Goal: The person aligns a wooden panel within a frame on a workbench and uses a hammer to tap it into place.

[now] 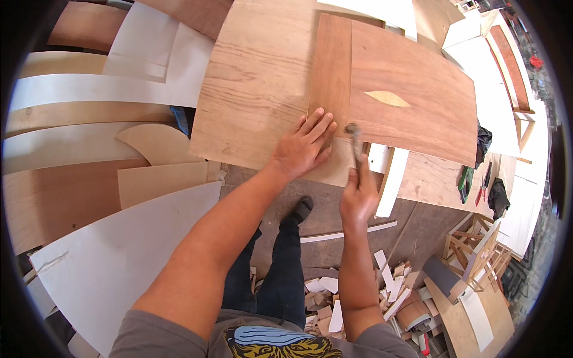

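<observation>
A reddish-brown wood panel [418, 71] lies on the plywood-topped workbench [256, 65], with a seam near its left side and a pale leaf-shaped patch [388, 98] in its face. My left hand [303, 144] presses on the panel's near left corner, fingers stretched out and palm down. In my right hand [359, 191] is a hammer [353, 140], gripped by the handle. Its head is slightly blurred and appears just over the panel's near edge, beside my left fingers. Whether it touches the wood I cannot tell. White strips [391, 182] stick out from beneath the panel toward me.
Red-handled pliers [482, 190], a green tool [465, 182] and black plastic [498, 198] lie at the bench's right end. Large boards [89, 140] are stacked at left. Wood offcuts [334, 298] and a small wooden frame [477, 250] cover the floor at lower right.
</observation>
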